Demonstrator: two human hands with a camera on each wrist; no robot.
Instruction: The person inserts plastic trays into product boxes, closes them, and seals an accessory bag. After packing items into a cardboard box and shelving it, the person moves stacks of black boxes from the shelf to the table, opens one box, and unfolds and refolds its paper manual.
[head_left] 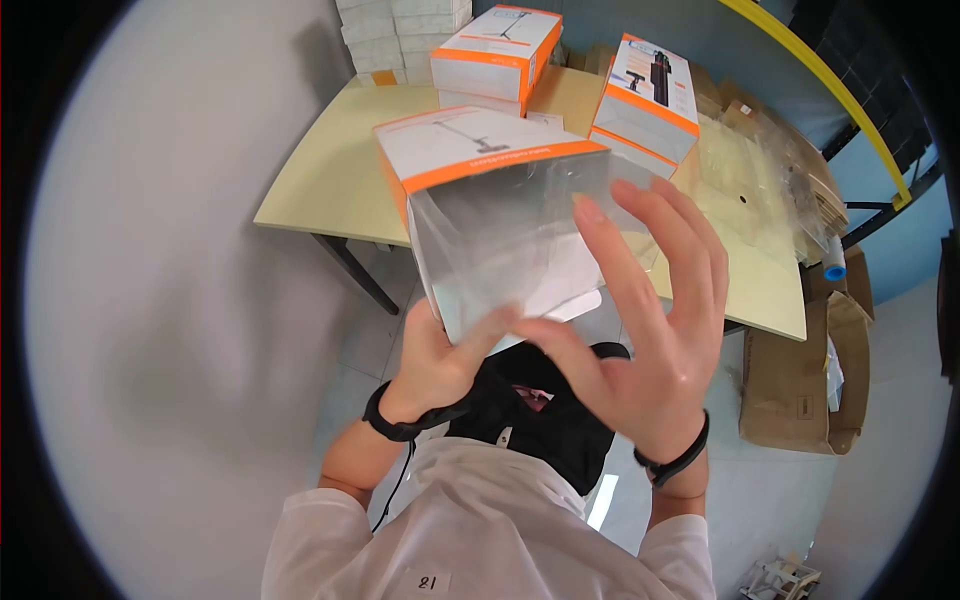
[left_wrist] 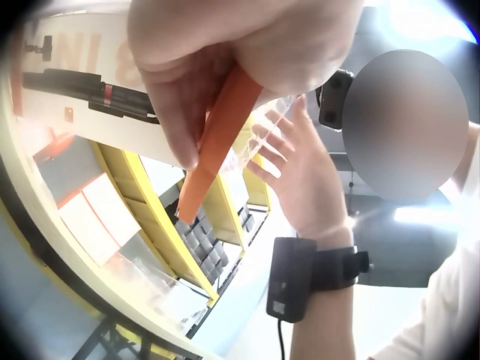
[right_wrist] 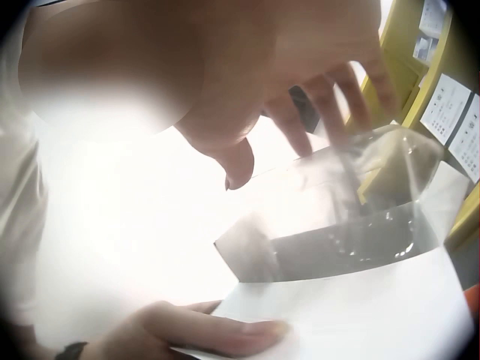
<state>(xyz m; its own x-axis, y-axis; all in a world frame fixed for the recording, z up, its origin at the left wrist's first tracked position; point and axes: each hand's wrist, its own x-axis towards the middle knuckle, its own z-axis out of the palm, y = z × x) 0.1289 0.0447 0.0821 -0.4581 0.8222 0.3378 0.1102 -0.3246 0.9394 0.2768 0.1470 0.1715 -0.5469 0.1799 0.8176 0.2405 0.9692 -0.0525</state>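
A white-and-orange cardboard box [head_left: 460, 140], printed with a picture of a stand-like product, is held up in front of the table with its open end toward me. My left hand [head_left: 432, 355] grips the near wall at its lower left corner, thumb along the edge. Clear plastic film [head_left: 490, 235] lines the opening; in the right wrist view the film [right_wrist: 386, 169] sticks out past the flaps. At the right of the opening is my right hand [head_left: 655, 325], fingers spread and slightly bent, fingertips close by the film. What lies deeper in the box is hidden.
Two more white-and-orange boxes, one at the back [head_left: 495, 50] and one at the right [head_left: 650, 90], are on the pale yellow table [head_left: 320, 180]. Plastic sheets [head_left: 750, 190] lie at its right end. A brown carton [head_left: 790, 390] stands on the floor, and a wall rises at left.
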